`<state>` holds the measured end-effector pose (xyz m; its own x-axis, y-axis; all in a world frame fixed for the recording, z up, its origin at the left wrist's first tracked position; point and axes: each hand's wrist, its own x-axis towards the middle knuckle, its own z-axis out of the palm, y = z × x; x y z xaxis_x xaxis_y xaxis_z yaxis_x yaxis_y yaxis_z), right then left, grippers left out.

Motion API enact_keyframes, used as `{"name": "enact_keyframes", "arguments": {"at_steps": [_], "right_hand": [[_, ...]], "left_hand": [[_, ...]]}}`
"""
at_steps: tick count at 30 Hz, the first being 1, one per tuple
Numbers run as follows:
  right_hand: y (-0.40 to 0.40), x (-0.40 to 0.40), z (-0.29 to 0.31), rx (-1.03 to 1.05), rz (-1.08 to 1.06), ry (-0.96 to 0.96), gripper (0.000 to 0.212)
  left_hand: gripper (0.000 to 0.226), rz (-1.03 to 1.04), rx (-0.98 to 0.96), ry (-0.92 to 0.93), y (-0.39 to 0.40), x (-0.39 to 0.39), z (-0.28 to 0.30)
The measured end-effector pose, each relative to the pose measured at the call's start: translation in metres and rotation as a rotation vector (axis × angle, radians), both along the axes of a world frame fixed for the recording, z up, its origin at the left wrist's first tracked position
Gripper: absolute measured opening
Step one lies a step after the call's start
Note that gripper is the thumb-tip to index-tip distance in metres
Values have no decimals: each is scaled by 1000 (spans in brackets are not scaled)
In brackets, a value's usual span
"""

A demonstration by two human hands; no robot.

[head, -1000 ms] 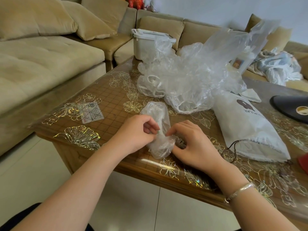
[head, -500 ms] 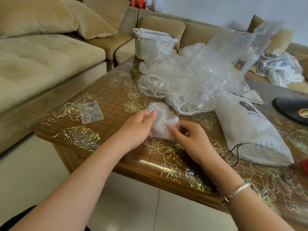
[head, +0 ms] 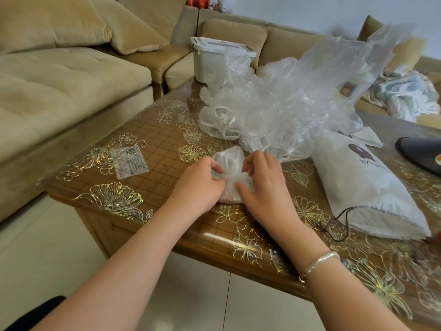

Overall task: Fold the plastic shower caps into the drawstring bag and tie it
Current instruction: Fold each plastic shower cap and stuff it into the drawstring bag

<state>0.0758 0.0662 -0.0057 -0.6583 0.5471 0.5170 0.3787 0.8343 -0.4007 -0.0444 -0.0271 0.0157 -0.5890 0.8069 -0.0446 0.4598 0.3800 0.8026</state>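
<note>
While both my hands are on one cap [head: 229, 163] near the table's [head: 152, 149] front edge, my left hand [head: 199, 185] has its fingers curled in, pinching the plastic on its left side, and my right hand [head: 263, 185] pinches it from the right with thumb and bent fingers. Behind it sits the pile [head: 281, 108] of loose caps, and the bag [head: 362, 185] lies flat off to the right, its cord [head: 337, 220] trailing loose on the tabletop.
</note>
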Motion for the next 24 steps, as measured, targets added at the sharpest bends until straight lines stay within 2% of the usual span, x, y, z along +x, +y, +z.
{"name": "enact_keyframes", "arguments": {"at_steps": [3,7,9,12,14,18,22,24], "right_hand": [[1,1,-2,-16,62,-58,14],[4,6,1,-92,137,-121,11],[4,12,6,-158,174,-173,25],[2,19,11,-170,185,-292,56],[1,20,11,-142,167,-343,61],[-2,12,6,-100,140,-271,41],[-1,8,4,-105,102,-138,19],[0,9,8,-157,86,-75,15]], "left_hand": [[15,18,-14,24,1,-2,0],[14,52,12,44,1,-3,-1],[18,69,13,45,1,-3,-1],[28,80,6,70,-1,-2,-1],[31,87,6,78,-2,-3,0],[31,101,30,40,-5,-5,2],[16,17,137,-7,-12,-4,12],[27,-85,121,-52,-17,-1,17]]}}
